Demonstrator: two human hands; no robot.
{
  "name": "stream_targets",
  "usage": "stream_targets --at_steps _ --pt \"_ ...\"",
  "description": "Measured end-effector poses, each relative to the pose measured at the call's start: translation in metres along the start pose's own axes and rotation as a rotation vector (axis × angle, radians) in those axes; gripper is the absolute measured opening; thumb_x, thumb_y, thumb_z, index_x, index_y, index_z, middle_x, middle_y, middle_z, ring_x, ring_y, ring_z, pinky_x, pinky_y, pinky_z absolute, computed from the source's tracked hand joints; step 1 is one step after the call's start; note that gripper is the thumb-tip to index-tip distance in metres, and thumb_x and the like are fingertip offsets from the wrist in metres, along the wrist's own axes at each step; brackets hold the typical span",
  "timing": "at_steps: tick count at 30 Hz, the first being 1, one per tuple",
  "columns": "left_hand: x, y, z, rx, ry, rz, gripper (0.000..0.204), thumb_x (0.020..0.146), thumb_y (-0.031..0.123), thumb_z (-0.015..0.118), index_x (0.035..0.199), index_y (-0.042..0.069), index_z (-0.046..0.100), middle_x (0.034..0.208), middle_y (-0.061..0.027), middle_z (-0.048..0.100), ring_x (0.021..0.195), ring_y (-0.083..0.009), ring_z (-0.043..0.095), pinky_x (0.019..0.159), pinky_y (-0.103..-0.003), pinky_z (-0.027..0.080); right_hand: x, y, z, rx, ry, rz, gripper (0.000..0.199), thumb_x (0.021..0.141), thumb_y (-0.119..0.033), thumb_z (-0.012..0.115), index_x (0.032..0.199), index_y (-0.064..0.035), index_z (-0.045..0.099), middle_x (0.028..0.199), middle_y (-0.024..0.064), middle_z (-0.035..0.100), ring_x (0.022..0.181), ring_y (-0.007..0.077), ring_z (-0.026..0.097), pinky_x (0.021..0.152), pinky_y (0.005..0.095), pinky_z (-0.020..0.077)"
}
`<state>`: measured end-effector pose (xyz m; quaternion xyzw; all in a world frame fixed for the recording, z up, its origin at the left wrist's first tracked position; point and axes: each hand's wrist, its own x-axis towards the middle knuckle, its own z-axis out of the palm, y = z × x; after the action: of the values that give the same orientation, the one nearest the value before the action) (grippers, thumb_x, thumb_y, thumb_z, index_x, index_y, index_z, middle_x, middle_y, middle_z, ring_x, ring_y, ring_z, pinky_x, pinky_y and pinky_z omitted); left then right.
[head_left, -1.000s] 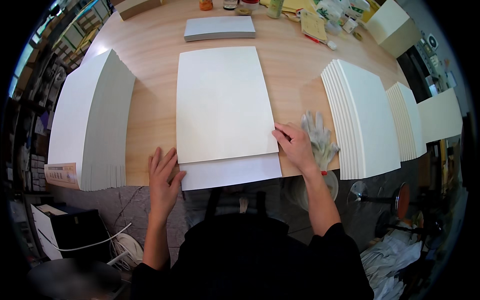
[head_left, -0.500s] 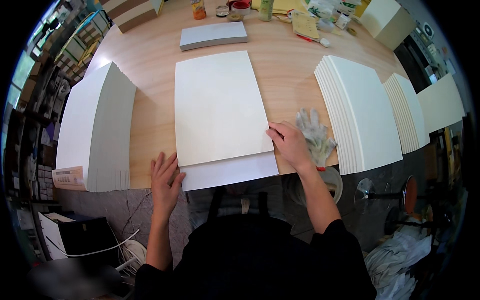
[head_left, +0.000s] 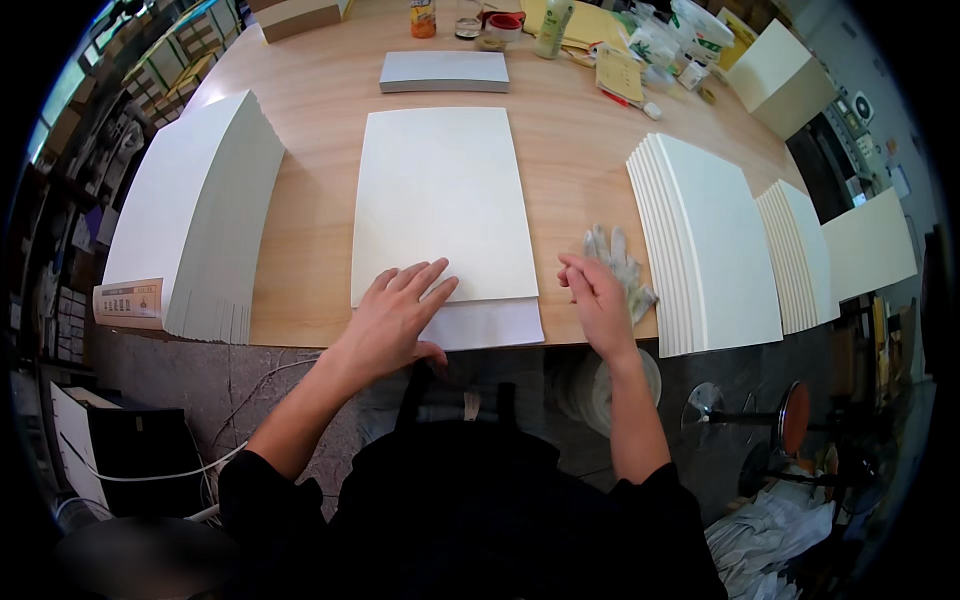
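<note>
A large cream sheet [head_left: 440,200] lies flat in the middle of the wooden table [head_left: 570,150], on top of a white sheet [head_left: 490,325] whose near edge sticks out at the table's front. My left hand [head_left: 395,315] rests flat with spread fingers on the near left corner of the cream sheet. My right hand [head_left: 598,298] hovers just right of the sheets, fingers loosely curled, holding nothing. A worn white glove [head_left: 622,258] lies on the table right behind that hand.
A tall stack of cream sheets [head_left: 195,220] stands at the left. Fanned stacks [head_left: 705,240] sit at the right, with further ones [head_left: 800,255] beyond. A thin grey stack [head_left: 443,71], bottles and small items line the far edge. A stool [head_left: 790,415] stands below right.
My left hand moved from the table's front edge up onto the cream sheet's near corner. My right hand lifted off the sheet's right corner and shifted right, toward the glove.
</note>
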<state>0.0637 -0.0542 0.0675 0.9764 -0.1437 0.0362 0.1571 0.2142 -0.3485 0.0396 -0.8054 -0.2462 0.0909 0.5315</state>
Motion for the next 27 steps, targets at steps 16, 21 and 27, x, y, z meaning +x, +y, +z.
stream_targets --at_steps 16,21,27 --pt "0.006 -0.087 0.003 -0.435 0.134 -0.278 0.031 0.082 0.019 0.087 0.085 0.002 0.062 0.111 -0.0101 0.06 0.1 -0.0264 0.06 0.083 -0.036 0.053 0.046 0.02 0.065 -0.035 0.054 -0.164 0.03 0.079 -0.012 0.09 0.08 -0.0025 0.062 0.086 0.0112 0.066 0.112 0.0381 0.064 0.095 0.0447 0.0507" --pt "0.012 -0.079 0.008 -0.334 0.1 -0.423 0.03 0.081 0.026 0.088 0.081 0.005 0.066 0.103 -0.0088 0.063 0.1 -0.029 0.063 0.083 -0.041 0.053 0.039 0.002 0.073 -0.243 0.135 -0.186 0.029 0.077 -0.012 0.09 0.081 -0.0031 0.062 0.088 0.013 0.067 0.111 0.0389 0.065 0.093 0.0473 0.0502" --pt "0.035 -0.074 -0.013 -0.105 -0.163 -0.344 0.039 0.079 0.029 0.09 0.105 0.011 0.067 0.107 -0.0096 0.064 0.098 -0.0293 0.066 0.081 -0.04 0.052 0.039 0.009 0.075 -0.416 0.185 -0.331 0.028 0.08 -0.015 0.087 0.083 -0.0029 0.062 0.088 0.0122 0.067 0.108 0.0377 0.066 0.086 0.0471 0.05"
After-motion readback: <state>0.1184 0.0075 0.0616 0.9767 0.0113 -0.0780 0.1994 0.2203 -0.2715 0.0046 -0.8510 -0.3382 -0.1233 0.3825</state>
